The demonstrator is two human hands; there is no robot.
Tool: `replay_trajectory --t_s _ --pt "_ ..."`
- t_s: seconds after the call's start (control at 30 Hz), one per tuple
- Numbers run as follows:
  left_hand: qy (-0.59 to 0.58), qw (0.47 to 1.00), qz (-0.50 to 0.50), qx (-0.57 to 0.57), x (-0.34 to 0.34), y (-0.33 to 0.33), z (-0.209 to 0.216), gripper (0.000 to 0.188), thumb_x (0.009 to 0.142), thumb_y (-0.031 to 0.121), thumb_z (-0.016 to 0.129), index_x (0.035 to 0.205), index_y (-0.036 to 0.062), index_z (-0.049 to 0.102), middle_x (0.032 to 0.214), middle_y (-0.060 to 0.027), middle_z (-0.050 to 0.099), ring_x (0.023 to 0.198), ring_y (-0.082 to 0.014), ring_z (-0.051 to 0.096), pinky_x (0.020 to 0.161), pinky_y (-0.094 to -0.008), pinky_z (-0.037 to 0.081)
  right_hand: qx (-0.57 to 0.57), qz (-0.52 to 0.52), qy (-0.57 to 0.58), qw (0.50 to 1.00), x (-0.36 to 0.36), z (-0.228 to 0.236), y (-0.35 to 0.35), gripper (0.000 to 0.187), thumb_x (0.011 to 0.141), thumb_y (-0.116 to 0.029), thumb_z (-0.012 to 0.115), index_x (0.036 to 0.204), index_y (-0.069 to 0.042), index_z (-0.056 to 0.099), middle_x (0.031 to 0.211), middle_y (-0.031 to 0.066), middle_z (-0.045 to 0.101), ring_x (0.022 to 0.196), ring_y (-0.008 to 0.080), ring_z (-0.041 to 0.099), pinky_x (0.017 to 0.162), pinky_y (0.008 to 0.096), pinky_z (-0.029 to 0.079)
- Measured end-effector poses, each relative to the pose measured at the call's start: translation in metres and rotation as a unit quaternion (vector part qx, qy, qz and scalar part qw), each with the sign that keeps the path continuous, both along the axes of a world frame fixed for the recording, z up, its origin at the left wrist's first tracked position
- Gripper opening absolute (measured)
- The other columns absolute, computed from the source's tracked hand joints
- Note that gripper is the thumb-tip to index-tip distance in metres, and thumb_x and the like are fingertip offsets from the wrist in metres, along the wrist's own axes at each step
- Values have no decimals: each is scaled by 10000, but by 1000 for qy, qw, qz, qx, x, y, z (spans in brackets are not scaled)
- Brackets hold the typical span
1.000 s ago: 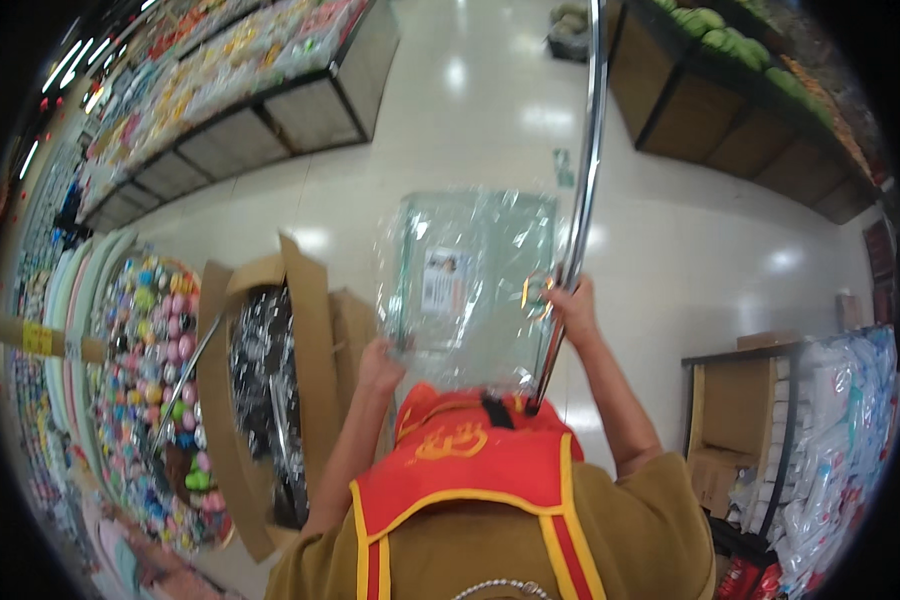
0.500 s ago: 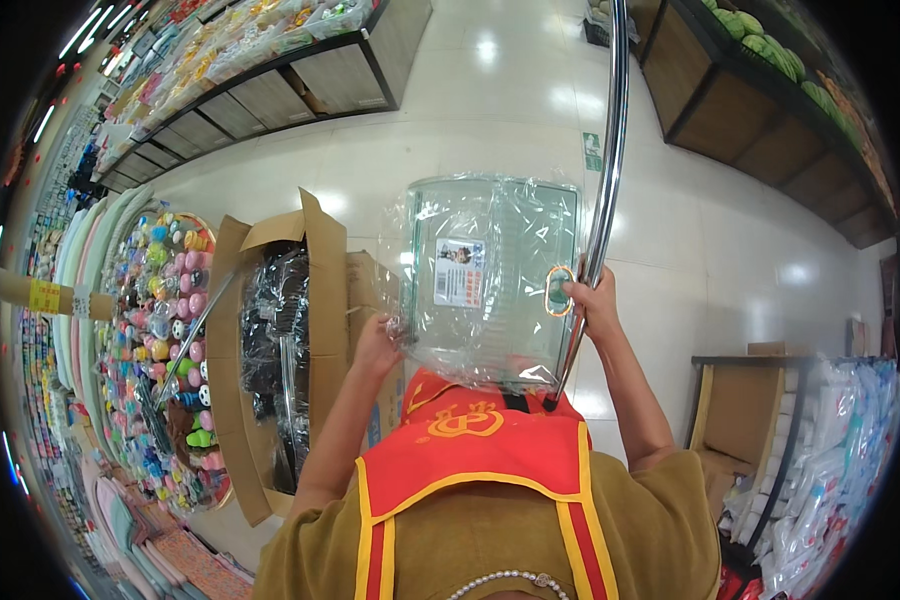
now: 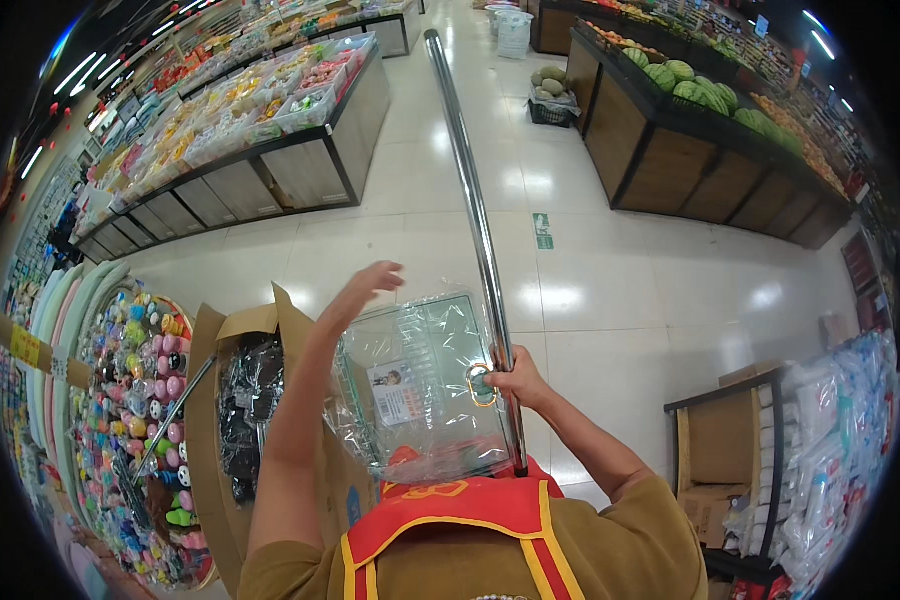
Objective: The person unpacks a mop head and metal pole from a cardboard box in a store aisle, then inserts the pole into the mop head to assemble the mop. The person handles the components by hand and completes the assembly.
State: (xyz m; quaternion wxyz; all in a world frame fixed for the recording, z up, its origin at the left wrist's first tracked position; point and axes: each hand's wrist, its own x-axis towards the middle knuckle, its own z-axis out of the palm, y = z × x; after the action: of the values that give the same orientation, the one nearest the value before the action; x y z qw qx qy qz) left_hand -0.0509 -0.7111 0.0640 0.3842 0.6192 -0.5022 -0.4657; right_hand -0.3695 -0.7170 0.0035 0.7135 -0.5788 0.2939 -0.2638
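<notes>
My right hand (image 3: 518, 380) is closed around the metal pole (image 3: 485, 250), thumb across its left side. My left hand (image 3: 370, 283) is raised at the far left of the flat, film-wrapped package (image 3: 435, 345), fingers loose and reaching to the right, with nothing I can see in them. The package sits in front of me, just left of the pole, its near edge over my red apron (image 3: 470, 510). The orange-rimmed oval (image 3: 482, 384) is right beside my thumb; whether I am hooked into it, I cannot tell.

With only one hand closed on anything, I judge the package the likelier thing to slip: slick film could slide down the apron to the floor (image 3: 610, 270) if my right hand bears little of it. The pole is long and runs well beyond my fist, so a small turn of the wrist could swing its far end toward the fruit stand (image 3: 625, 165). Loose film could also snag on the open cardboard box (image 3: 247, 322) at my left.
</notes>
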Motion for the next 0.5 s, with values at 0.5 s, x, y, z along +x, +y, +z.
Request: replay_trajectory --t_s 0.5 --pt "-395 910 -122 30 -87 -30 -21 743 908 610 333 732 -29 669 737 -240 632 783 -407 609 773 -444 469 -7 -63 164 984 -42 10 13 390 691 -169 784 919 -3 514 662 40 535 498 105 527 418 251 425"
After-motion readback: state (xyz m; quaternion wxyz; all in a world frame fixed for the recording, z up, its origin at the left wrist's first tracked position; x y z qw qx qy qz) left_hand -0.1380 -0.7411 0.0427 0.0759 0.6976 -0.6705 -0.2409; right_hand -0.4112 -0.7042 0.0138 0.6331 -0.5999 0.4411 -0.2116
